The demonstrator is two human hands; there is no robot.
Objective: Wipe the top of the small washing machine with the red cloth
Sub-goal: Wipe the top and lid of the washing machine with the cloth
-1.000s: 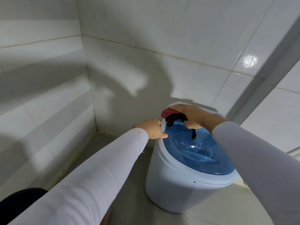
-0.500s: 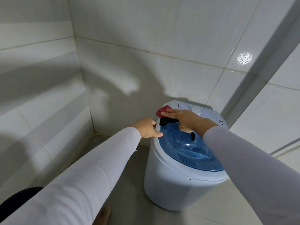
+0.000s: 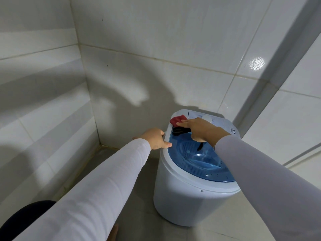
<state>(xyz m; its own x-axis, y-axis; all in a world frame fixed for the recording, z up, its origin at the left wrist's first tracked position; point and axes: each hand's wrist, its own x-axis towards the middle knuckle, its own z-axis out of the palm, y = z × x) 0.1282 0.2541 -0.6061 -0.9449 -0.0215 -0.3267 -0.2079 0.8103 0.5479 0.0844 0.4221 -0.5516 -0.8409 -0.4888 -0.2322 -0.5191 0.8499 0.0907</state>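
Right hand [image 3: 199, 129] flat on mostly hidden red cloth [image 3: 178, 119]; left hand [image 3: 156, 139] gripping washing machine [image 3: 187, 197] rim.

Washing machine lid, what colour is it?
The lid is translucent blue, seen in the head view.

The little washing machine [image 3: 187, 202] is white all over, with a see-through blue lid [image 3: 196, 159] that has ribbed lines and tiny dots in it. The cloth [image 3: 178, 119] at the lid's 11 o'clock edge is red with a black part. Both sleeves [image 3: 97, 192] are plain white. Wall tiles [image 3: 156, 32] are glossy off-white with beige grout, floor [image 3: 145, 223] greyish.
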